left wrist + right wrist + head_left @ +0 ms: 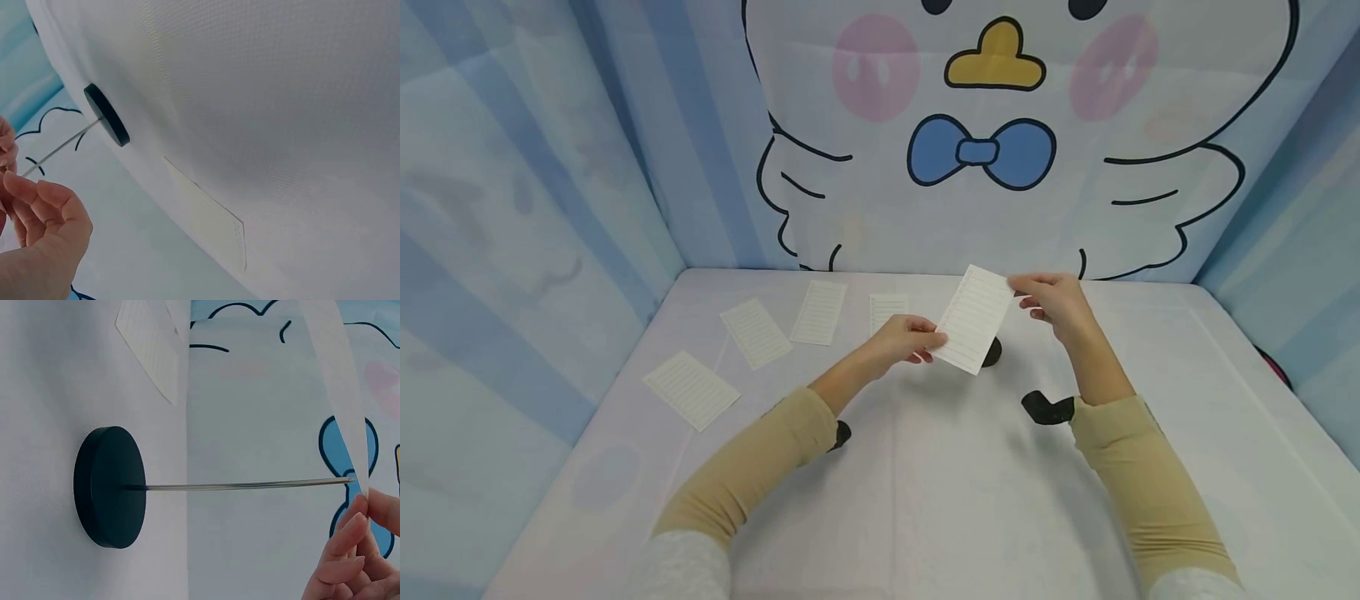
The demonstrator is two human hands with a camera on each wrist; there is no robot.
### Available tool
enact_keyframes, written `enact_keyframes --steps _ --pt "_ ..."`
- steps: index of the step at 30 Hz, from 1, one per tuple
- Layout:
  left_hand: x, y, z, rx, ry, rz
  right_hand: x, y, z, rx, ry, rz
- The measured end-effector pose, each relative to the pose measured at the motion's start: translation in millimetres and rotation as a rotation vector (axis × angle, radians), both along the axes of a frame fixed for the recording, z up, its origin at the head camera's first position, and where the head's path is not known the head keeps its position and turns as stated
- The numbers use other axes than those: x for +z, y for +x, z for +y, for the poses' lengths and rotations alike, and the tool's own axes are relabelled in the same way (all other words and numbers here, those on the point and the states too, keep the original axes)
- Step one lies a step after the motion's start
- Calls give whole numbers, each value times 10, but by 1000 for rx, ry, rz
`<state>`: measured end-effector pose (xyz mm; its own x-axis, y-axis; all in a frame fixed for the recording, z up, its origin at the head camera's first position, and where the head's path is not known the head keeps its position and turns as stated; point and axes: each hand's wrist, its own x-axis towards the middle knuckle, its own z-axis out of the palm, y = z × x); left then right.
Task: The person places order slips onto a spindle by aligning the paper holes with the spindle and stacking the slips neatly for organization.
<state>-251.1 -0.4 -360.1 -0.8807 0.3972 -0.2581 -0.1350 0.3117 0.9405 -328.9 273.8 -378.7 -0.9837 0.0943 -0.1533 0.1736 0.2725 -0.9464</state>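
Both hands hold one lined paper slip (pixel 973 321) above the table. The left hand (pixel 904 340) pinches its lower left edge between thumb and fingers, while the right hand (pixel 1054 302) pinches the upper right corner. Beneath the slip stands a bill spike, its round black base (pixel 992 352) partly hidden by the paper in the head view. From the right wrist, the thin metal rod (pixel 250 486) rises upright from the base, and its tip comes right up to the underside of the slip (pixel 340 375), close to the right hand's fingertips (pixel 357 505).
Several similar lined slips lie to the left, including one at the far left (pixel 691 390), two others (pixel 756 333) (pixel 819 312) and one behind the left hand (pixel 889 308). A white cloth covers the table (pixel 955 500); a cartoon-printed curtain (pixel 880 208) hangs behind.
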Motion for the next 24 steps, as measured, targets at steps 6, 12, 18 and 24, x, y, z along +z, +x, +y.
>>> enact_keyframes --steps 6,12,18,24 --pt "-21 7 0 13 -14 -2 -5 18 -27 -20 1 -51" --pt "-36 2 -4 17 -29 0 -256 -174 81 -56 -37 -60" --pt "-71 -18 3 23 -26 -7 166 173 -172 -17 -65 -59" --pt "-95 -23 5 38 -47 -12 503 484 -381 12 -143 -76"
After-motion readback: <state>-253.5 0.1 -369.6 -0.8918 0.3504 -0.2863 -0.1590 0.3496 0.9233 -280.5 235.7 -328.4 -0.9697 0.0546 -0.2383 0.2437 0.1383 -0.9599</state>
